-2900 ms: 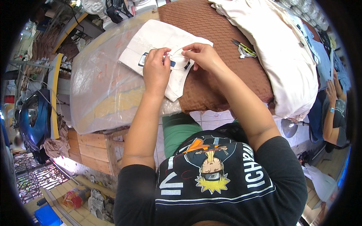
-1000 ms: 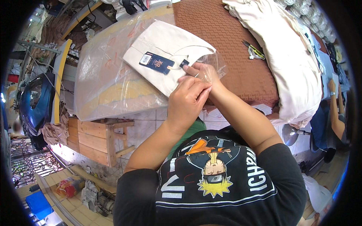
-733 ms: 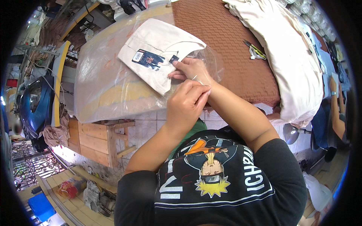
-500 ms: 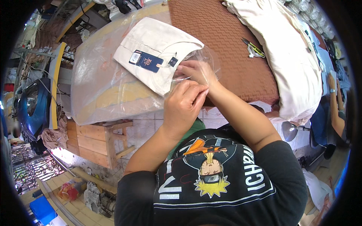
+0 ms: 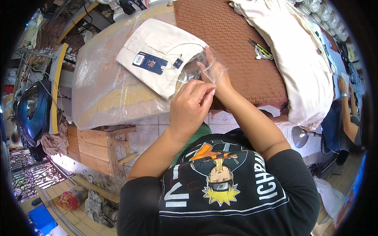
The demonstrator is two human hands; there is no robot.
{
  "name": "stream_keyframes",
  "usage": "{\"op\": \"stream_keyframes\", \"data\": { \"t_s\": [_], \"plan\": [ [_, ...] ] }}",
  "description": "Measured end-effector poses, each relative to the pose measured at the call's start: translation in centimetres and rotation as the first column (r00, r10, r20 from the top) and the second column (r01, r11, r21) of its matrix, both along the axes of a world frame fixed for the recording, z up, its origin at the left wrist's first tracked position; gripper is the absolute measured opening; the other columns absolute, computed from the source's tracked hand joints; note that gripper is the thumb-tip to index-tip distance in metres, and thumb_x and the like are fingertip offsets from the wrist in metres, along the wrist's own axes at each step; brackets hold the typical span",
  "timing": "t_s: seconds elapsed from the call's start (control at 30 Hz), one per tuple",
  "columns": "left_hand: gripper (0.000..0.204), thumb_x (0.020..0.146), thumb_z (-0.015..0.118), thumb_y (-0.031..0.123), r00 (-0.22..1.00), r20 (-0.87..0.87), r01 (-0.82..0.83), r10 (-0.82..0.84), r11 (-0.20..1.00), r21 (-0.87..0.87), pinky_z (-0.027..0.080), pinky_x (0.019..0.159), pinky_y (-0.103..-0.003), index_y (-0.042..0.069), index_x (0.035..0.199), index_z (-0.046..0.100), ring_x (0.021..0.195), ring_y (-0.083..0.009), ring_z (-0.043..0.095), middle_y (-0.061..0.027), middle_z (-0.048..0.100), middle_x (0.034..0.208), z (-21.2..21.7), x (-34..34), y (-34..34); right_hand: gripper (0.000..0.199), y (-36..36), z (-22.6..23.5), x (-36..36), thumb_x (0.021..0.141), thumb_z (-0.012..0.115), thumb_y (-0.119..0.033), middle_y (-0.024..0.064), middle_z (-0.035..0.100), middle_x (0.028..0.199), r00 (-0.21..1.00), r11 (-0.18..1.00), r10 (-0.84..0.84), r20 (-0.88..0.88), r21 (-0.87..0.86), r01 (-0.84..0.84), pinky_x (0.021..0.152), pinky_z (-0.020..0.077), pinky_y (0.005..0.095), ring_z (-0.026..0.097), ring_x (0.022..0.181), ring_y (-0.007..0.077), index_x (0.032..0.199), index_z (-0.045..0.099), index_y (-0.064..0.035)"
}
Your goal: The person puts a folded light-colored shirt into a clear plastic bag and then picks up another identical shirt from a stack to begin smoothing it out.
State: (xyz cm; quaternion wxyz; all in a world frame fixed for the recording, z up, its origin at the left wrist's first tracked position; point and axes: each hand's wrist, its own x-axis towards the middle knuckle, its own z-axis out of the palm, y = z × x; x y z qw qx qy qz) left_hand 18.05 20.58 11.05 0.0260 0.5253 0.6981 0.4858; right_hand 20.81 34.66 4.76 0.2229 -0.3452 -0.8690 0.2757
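Observation:
A folded cream garment (image 5: pixel 151 37) lies in front of me with a dark blue hang tag (image 5: pixel 149 63) and a smaller dark tag (image 5: pixel 177 63) on it. Clear plastic, apparently a bag (image 5: pixel 188 74), spreads around its near right end. My left hand (image 5: pixel 191 103) pinches the plastic's edge between thumb and fingertips. Under the thin film is my right hand (image 5: pixel 217 76), its fingers stretched and apart; the fingertips reach the garment's right edge. How far the bag covers the garment is hard to make out.
Brown textured cloth (image 5: pixel 232 35) covers the table's right part, clear sheeting (image 5: pixel 92 86) its left. Yellow-green-handled scissors (image 5: pixel 263 51) lie beside a long cream fabric pile (image 5: pixel 299 67). A wooden stool (image 5: pixel 94 147) stands below left. Another person's arm (image 5: pixel 346 114) shows at far right.
My right hand has opened, its fingers spreading upward along the garment's right edge under the plastic. My left hand keeps its pinch in nearly the same place.

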Motion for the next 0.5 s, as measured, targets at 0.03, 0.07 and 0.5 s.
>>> {"op": "stream_keyframes", "data": {
  "t_s": [0.03, 0.07, 0.5],
  "plan": [
    [0.012, 0.077, 0.065, 0.002, 1.000, 0.000, -0.002, 0.002, 1.000, -0.001, 0.046, 0.055, -0.025, 0.003, 0.089, 0.064, 0.058, -0.0134, 0.055, -0.0071, 0.060, 0.083, -0.1, 0.0, 0.0, 0.060, 0.1, -0.2, -0.2, 0.087, 0.056, -0.024, 0.0190, 0.064, 0.087, 1.000, 1.000, -0.001, 0.014, 0.020, 0.000, 0.061, 0.0492, 0.0402, 0.062, 0.070, 0.0367, 0.135, 0.031, 0.0012],
    [0.012, 0.077, 0.065, 0.002, 1.000, 0.000, -0.001, 0.001, 1.000, -0.002, 0.046, 0.055, -0.025, 0.003, 0.089, 0.064, 0.058, -0.0133, 0.055, -0.0071, 0.060, 0.083, -0.1, 0.0, 0.0, 0.060, 0.4, -1.0, -0.5, 0.088, 0.055, -0.025, 0.0164, 0.064, 0.085, 0.995, 0.993, 0.025, -0.094, -0.114, -0.036, 0.058, 0.0487, 0.0369, 0.061, 0.065, 0.0314, 0.135, 0.030, 0.0026],
    [0.012, 0.077, 0.065, 0.002, 1.000, -0.010, 0.013, -0.012, 1.000, 0.027, 0.047, 0.055, -0.025, 0.003, 0.089, 0.064, 0.061, -0.0147, 0.056, -0.0077, 0.060, 0.083, -0.5, 0.4, 0.5, 0.044, 0.4, 0.4, -3.8, 0.090, 0.055, -0.025, 0.0082, 0.060, 0.072, 0.717, 0.394, -0.449, -0.533, -0.838, -0.377, 0.041, 0.0427, 0.0205, 0.055, 0.049, 0.0118, 0.120, 0.043, 0.0061]
  ]
}}
